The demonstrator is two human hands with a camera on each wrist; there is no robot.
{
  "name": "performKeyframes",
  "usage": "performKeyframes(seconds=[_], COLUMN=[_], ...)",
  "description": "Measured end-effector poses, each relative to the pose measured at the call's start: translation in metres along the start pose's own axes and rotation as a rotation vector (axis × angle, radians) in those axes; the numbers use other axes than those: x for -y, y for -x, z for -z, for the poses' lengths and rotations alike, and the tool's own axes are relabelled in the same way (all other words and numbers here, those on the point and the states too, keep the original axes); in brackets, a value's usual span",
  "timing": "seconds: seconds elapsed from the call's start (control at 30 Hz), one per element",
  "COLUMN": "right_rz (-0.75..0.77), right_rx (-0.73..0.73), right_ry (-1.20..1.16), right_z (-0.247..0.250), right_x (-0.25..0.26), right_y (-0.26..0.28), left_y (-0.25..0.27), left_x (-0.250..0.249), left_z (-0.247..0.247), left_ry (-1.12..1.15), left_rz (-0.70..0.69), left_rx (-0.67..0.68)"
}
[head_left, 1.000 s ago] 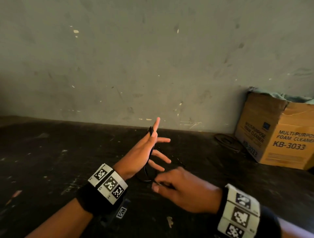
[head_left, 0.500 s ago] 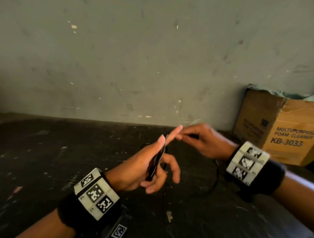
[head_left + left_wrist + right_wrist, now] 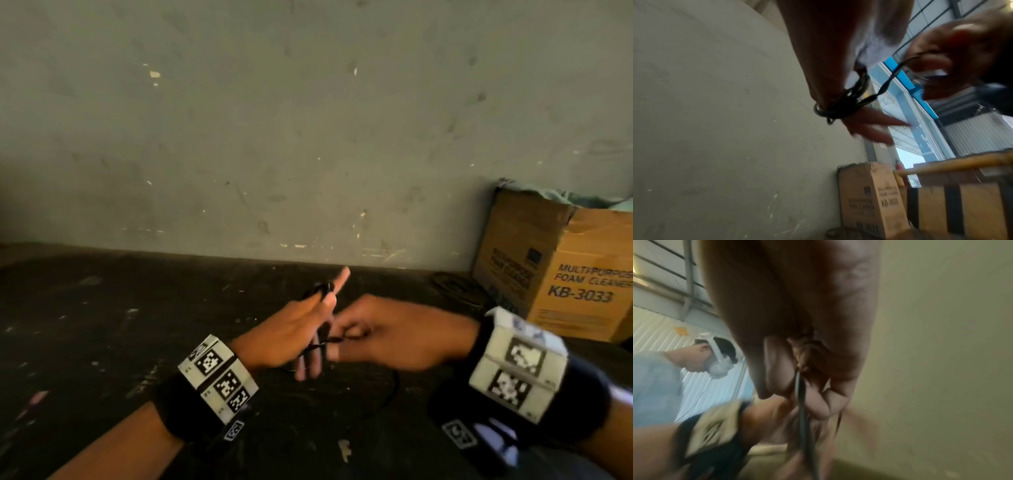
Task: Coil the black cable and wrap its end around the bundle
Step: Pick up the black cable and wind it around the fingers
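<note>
While the left hand (image 3: 294,334) is held edge-up above the dark table (image 3: 102,342), its fingers are kept straight and spread, the index finger pointing up and away toward the grey wall (image 3: 308,120) and the lower fingers angled down toward the tabletop. No finger of that hand is seen curled around anything. The right hand (image 3: 394,330) is brought in from the right, just beside the left fingers, with its back turned to the head camera and its fingers curled inward. In the right wrist view, a strand of the black cable (image 3: 840,104) is seen pinched between the thumb and the curled fingertips (image 3: 818,404) of that hand.

Several turns of the cable are wound around the straight left fingers, as is shown in the left wrist view, and from that bundle one strand is led across a short gap to the right hand's pinch. A further length of cable is seen in the head view hanging below both hands in a loop toward the table. Much of both wrist views is blurred.

A cardboard box (image 3: 561,274) printed with "FOAM CLEANER" is set against the wall, well apart to the right.
</note>
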State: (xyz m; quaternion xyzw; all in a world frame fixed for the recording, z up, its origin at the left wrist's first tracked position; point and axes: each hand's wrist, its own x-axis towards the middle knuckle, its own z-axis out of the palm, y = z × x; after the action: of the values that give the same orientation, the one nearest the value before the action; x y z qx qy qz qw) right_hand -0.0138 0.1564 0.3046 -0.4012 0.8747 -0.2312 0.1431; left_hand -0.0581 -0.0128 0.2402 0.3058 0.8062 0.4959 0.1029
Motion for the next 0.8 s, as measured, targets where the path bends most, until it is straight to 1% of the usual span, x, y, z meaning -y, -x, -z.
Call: performKeyframes(seconds=[0.03,0.07,0.1,0.13,0.17,0.2,0.23,0.27,0.3,0.33,0.4,0.47,0.5,0.57,0.63,0.7,0.73,0.8], right_rz=[0.005,-0.008,-0.017,-0.014,-0.001,0.016,0.029,0.040,0.051,0.060,0.065,0.041,0.030,0.036,-0.018,-0.117,-0.157,-0.189], right_rx=[-0.038,-0.085,-0.144,-0.207,-0.259,-0.296,-0.324,-0.349,-0.373,-0.395,-0.425,-0.400,-0.380,-0.330,-0.195,-0.010,0.057,0.106], right_ry=[0.018,0.064,0.122,0.182,0.235,0.264,0.272,0.273,0.264,0.244,0.231,0.212,0.183,0.138,0.055,-0.060,-0.088,-0.073], right_z=[0.012,0.025,0.039,0.052,0.063,0.070,0.075,0.077,0.076,0.073,0.061,0.038,0.023,-0.004,-0.023,-0.032,-0.033,-0.030], right_x=[0.001,0.001,0.001,0.000,-0.003,-0.007,-0.013,-0.019,-0.025,-0.032,-0.044,-0.051,-0.054,-0.052,-0.039,-0.026,-0.021,-0.015], right_y=[0.003,0.006,0.009,0.012,0.014,0.017,0.017,0.017,0.017,0.016,0.015,0.012,0.011,0.007,0.003,0.001,0.001,0.002], left_y=[0.001,0.003,0.006,0.009,0.014,0.019,0.025,0.034,0.030,0.033,0.032,0.029,0.026,0.014,0.002,-0.005,-0.007,-0.009], left_x=[0.000,0.004,0.010,0.014,0.014,0.010,0.006,-0.001,-0.006,-0.012,-0.024,-0.034,-0.039,-0.043,-0.044,-0.044,-0.042,-0.035], left_z=[-0.004,-0.008,-0.010,-0.010,-0.009,-0.009,-0.008,-0.010,-0.011,-0.013,-0.013,-0.011,-0.010,-0.005,-0.001,0.002,0.002,-0.001], left_ry=[0.026,0.110,0.242,0.307,0.326,0.357,0.407,0.467,0.534,0.616,0.764,0.896,0.931,0.958,0.957,0.913,0.862,0.670], left_rz=[0.067,0.086,0.080,0.085,0.100,0.093,0.055,0.020,-0.012,-0.048,-0.104,-0.160,-0.169,-0.173,-0.181,-0.187,-0.187,-0.187], left_rx=[0.174,0.372,0.433,0.394,0.330,0.295,0.311,0.355,0.394,0.431,0.458,0.409,0.354,0.211,0.062,-0.075,-0.125,-0.186])
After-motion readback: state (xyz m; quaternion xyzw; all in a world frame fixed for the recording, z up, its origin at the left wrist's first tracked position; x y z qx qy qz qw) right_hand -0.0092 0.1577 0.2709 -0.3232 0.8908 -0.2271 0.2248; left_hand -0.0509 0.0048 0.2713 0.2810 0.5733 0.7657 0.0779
